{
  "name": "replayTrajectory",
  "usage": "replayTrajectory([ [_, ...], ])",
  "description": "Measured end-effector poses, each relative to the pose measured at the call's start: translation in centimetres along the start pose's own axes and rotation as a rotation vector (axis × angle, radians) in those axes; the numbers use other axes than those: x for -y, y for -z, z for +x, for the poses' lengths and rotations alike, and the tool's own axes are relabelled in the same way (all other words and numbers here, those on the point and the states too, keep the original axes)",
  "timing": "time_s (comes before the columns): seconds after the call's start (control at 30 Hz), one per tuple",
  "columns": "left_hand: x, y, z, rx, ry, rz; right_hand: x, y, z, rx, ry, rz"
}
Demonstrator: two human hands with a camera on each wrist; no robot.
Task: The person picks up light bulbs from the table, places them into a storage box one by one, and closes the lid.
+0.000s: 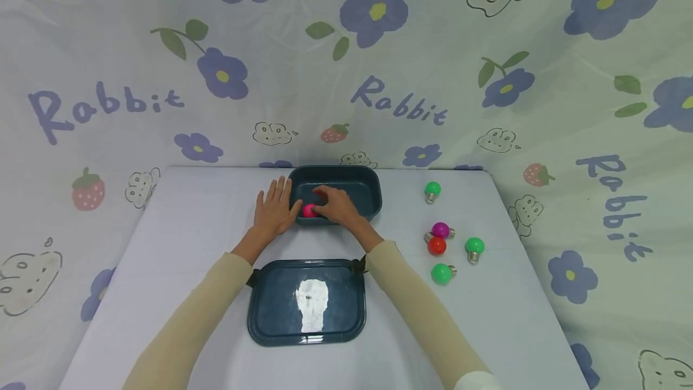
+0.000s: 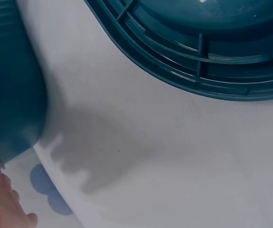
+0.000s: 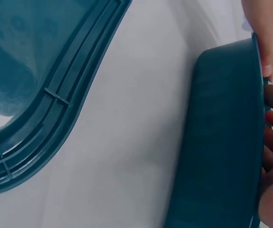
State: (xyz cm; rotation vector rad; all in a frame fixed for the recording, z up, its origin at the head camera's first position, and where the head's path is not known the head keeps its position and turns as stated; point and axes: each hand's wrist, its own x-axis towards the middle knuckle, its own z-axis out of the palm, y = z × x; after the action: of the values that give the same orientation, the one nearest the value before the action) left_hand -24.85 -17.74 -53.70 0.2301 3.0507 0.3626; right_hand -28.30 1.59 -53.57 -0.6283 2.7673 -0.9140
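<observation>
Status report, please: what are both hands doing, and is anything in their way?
Left hand, fingers straight, at left end of container. Right hand inside, at pink round object; grip unclear. Nothing visibly blocking; lid lies apart.

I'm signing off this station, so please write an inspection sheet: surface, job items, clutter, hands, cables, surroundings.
Surface: white tabletop.
Job's things: dark teal box with a round pink object near its front left corner; teal lid nearer the person; loose on the right, three green bulbs, a purple bulb and a red bulb.
Clutter: nothing seen.
Hands: left hand, fingers straight, at the box's left end; right hand in the box at the round pink object, grip unclear.
Cables: nothing seen.
Surroundings: curtain printed with flowers, rabbits and strawberries.
</observation>
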Motion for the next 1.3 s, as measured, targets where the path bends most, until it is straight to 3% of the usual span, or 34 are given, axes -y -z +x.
replayTrajectory([
  [0.4,-0.1,0.2,-0.1,0.016,0.012,0.002,-0.5,2.2,-2.3,-0.077,0.126,0.173],
  [0.67,0.1,0.0,0.2,0.02,0.017,-0.003,-1.2,4.6,-4.8,-0.14,0.161,0.251],
  [1.03,0.0,0.1,0.3,0.011,0.019,-0.006,-4.5,8.4,-10.9,-0.227,0.154,0.369],
  [1.3,0.0,-0.1,0.0,0.008,0.007,-0.015,-7.2,10.6,-15.9,-0.278,0.08,0.339],
])
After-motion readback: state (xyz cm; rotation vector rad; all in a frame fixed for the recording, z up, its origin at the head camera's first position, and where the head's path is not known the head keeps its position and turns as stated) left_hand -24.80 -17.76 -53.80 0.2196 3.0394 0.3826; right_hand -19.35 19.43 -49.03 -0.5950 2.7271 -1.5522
